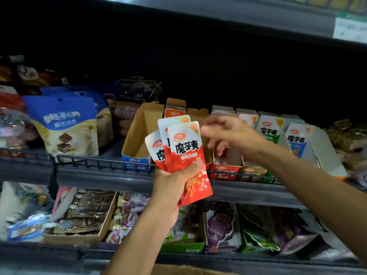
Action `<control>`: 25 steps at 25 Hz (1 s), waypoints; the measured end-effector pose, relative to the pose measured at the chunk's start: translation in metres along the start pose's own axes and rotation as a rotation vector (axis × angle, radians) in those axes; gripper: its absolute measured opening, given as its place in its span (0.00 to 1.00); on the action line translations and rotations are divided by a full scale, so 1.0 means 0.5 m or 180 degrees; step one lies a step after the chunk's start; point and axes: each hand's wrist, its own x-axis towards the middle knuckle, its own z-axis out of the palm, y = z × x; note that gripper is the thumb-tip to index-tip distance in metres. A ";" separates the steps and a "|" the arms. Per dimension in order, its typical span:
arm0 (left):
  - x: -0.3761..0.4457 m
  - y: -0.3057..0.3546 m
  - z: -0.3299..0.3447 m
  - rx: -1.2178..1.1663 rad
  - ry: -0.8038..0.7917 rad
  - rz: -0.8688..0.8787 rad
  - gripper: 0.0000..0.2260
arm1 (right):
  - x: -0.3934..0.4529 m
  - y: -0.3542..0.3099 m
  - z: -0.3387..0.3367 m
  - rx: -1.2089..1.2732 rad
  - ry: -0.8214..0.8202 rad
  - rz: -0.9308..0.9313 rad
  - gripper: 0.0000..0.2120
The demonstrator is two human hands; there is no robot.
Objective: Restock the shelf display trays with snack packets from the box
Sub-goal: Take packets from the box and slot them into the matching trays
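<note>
Centre frame, the left hand (174, 181) grips a fan of red snack packets (184, 153), thumb clamped across the front one, just in front of the shelf rail (99, 165). Right of them, the right hand (228, 133) hovers, fingers loosely spread, holding nothing, above the red display tray (224, 169). The open cardboard tray (137, 139) behind has room inside.

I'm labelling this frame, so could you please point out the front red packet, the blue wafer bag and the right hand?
front red packet (185, 149), head view, printed face.
blue wafer bag (63, 124), head view, front panel.
right hand (228, 133), head view, back of hand.
</note>
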 end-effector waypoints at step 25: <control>-0.001 0.005 -0.003 -0.0110 -0.0107 -0.0067 0.21 | 0.099 0.115 -0.084 -0.0192 0.2037 0.0444 0.03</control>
